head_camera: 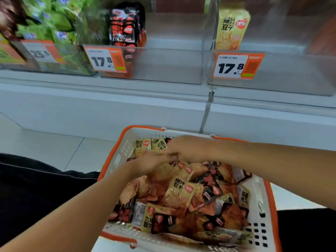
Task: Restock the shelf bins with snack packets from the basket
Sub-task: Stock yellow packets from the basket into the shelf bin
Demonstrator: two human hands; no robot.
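Both hands [172, 157] in perforated plastic basket [258, 231] w/ crinkly foil packets [179, 194].

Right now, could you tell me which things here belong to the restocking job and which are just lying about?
Job: basket, yellow packets, black packets, middle bin, right bin, left hand, right hand.
Lying about: green packets, price tags.

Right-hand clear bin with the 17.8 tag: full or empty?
Nearly empty. The right bin shows one yellow packet standing at its left side; the rest is bare clear plastic, though its far right is blurred.
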